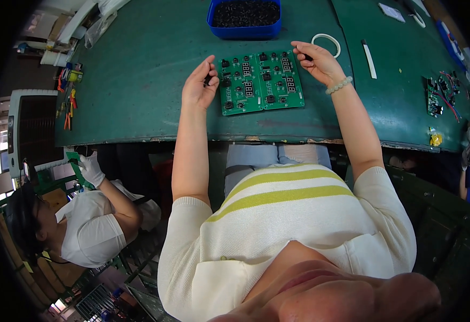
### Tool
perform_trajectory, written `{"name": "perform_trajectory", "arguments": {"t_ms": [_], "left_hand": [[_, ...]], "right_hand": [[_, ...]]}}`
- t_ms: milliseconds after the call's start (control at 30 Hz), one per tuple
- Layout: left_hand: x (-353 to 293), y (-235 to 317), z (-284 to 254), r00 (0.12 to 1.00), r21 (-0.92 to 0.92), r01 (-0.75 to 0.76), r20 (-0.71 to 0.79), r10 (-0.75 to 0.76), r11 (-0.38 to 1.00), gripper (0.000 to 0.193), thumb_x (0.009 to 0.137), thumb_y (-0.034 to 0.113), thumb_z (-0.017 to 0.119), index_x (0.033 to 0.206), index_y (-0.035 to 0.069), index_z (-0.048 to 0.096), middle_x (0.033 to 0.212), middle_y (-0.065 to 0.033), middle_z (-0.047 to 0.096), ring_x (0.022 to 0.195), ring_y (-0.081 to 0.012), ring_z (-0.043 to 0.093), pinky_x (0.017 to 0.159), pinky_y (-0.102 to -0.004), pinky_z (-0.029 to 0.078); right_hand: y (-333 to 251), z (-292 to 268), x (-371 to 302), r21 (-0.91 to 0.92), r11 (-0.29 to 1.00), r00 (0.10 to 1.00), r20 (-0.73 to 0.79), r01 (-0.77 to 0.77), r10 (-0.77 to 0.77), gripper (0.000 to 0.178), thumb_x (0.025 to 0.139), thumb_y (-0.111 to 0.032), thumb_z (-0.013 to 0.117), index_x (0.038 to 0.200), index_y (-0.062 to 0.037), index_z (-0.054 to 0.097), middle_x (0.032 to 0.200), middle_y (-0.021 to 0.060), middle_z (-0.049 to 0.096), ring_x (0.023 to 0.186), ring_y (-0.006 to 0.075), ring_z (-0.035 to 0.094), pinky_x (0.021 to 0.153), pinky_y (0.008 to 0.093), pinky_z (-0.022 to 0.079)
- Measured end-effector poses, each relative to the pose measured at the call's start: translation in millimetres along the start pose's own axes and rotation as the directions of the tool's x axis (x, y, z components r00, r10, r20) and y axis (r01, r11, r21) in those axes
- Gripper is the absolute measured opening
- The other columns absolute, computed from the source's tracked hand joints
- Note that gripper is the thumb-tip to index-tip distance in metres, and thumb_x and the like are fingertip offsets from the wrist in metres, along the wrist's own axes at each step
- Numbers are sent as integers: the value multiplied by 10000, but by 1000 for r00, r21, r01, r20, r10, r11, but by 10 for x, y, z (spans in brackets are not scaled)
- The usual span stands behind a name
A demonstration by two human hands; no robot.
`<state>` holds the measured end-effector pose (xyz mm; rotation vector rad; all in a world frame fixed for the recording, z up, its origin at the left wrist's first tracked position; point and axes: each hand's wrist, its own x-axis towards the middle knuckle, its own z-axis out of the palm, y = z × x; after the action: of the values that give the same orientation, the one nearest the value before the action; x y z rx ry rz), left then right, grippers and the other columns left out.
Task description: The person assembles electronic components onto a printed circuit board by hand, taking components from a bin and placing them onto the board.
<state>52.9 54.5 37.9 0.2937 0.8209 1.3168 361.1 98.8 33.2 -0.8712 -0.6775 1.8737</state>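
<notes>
A panel of green circuit boards (262, 81) lies flat on the green table in front of me, fitted with black square parts, digit displays and small buttons. At its left edge is my left hand (198, 86), fingers curled, with a small black part (208, 80) showing between fingers and palm. My right hand (320, 63), a beaded bracelet (339, 85) at its wrist, is just past the panel's upper right corner. Its fingers close around another small black part (308, 57). Beyond the panel stands a blue bin (244, 31) full of small black parts.
Near my right hand lie a white ring (337, 44) and a white-and-black strip tool (370, 60). Wired circuit boards (443, 94) sit at the far right. Pliers and hand tools (69, 107) line the left edge. A gloved co-worker (98, 214) sits at left holding a green board.
</notes>
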Motion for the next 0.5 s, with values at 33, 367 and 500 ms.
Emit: {"name": "perform_trajectory", "arguments": {"t_ms": [33,367,500], "left_hand": [[-8,11,8,1000,0,7,-3,-7,1000,292,862,101,572,1117,-33,526,806,-49,538,657,-102,468,484,-202,343],[111,29,34,998,374,10,-65,15,927,215,815,206,656,870,5,603,595,29,492,495,-54,413,409,-183,283],[160,-72,76,989,644,-60,-64,132,763,224,830,206,627,847,-17,638,561,17,519,487,-78,446,432,-216,339]], "right_hand": [[16,-7,-4,2,1000,1000,-7,-4,4,201,845,-51,575,1009,64,553,841,67,572,641,70,473,470,154,343],[149,-117,146,-348,937,994,-112,-27,-14,243,852,-195,592,899,43,617,617,-24,532,520,57,427,460,189,341],[209,-2,183,-864,418,882,61,281,-467,201,839,-181,589,887,6,644,646,40,567,605,140,533,557,273,429]]}}
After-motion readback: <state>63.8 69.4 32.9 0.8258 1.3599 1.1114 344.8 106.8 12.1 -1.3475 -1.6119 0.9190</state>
